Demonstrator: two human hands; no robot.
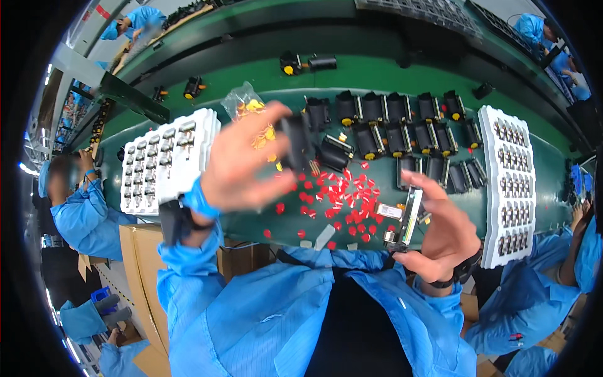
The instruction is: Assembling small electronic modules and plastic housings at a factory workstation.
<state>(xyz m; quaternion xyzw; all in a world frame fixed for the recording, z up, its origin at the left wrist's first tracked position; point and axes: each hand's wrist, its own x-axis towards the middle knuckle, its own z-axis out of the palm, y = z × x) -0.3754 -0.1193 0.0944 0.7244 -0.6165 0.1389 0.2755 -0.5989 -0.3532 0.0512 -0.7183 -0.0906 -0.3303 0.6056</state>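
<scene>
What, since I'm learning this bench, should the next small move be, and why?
Probably bring the strip in the right hand toward the blurred black holder at the left hand: they're apart, and other holders nearby have similar-looking strips alongside.

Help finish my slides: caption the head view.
Left hand grips a blurred black part, right hand a slim silvery piece, above red pieces on a green table.

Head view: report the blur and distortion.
In the head view, the left hand and black part beside its fingers look motion-blurred; the right hand looks crisper; edges of the green table bow; the picture's corners are black.
</scene>
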